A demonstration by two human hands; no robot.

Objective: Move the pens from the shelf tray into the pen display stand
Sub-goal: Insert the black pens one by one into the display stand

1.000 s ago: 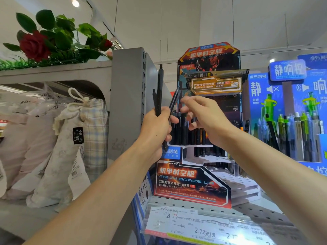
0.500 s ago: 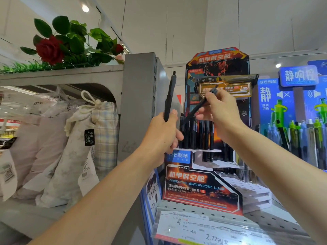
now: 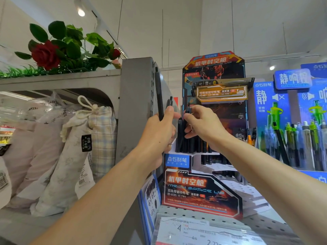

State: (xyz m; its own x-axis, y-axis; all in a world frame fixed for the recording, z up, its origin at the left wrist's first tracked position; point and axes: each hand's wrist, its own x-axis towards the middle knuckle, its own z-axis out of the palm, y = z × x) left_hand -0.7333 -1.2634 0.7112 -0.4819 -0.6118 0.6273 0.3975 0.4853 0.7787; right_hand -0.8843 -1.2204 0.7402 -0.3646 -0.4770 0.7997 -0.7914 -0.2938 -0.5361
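Note:
The pen display stand (image 3: 201, 190) is an orange, black and blue cardboard unit standing on the shelf, with a row of black pens (image 3: 192, 144) upright in its top tier. My left hand (image 3: 157, 133) is shut on a bundle of black pens (image 3: 159, 96) that point upward, just left of the stand. My right hand (image 3: 201, 122) pinches the top of one black pen (image 3: 186, 112) standing upright in the left end of the top tier. The shelf tray is not in view.
A grey metal shelf upright (image 3: 136, 106) stands right behind my left hand. Cloth bags (image 3: 76, 152) fill the left shelf, with artificial roses (image 3: 46, 53) on top. A blue stand of green and blue pens (image 3: 297, 145) stands to the right. Price labels (image 3: 203, 232) line the shelf front.
My right hand has come down from a raised, tilted hold and now holds its pen upright in the stand's top tier. My left hand kept its bundle, and the camera moved closer.

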